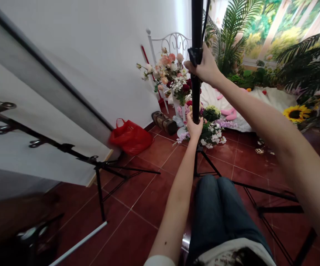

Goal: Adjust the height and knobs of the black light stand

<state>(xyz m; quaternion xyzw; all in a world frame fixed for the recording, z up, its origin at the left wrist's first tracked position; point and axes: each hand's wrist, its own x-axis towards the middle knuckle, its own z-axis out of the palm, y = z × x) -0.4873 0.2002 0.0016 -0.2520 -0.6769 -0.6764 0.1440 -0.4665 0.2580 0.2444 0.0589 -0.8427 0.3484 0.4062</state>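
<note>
In front of me rises a black light stand [196, 87], its pole running up past the top of the view and its legs spread on the tiled floor. My left hand [194, 125] is wrapped round the lower part of the pole. Higher up, my right hand [204, 68] grips it just at a black clamp collar [195, 56]; the palm side is partly hidden. A thin cable hangs alongside the upper pole. Artificial flowers [213, 133] lie on the floor behind the pole, and a bouquet of peach and white flowers [168, 68] stands to its left.
A red bag [132, 136] and a brown rolled bundle [164, 123] sit by the wall. On the left, a black stand with clips [97, 162] has legs on the floor. More black legs [278, 209] spread at right. A white rod [79, 243] lies lower left. Palms [226, 37] stand behind.
</note>
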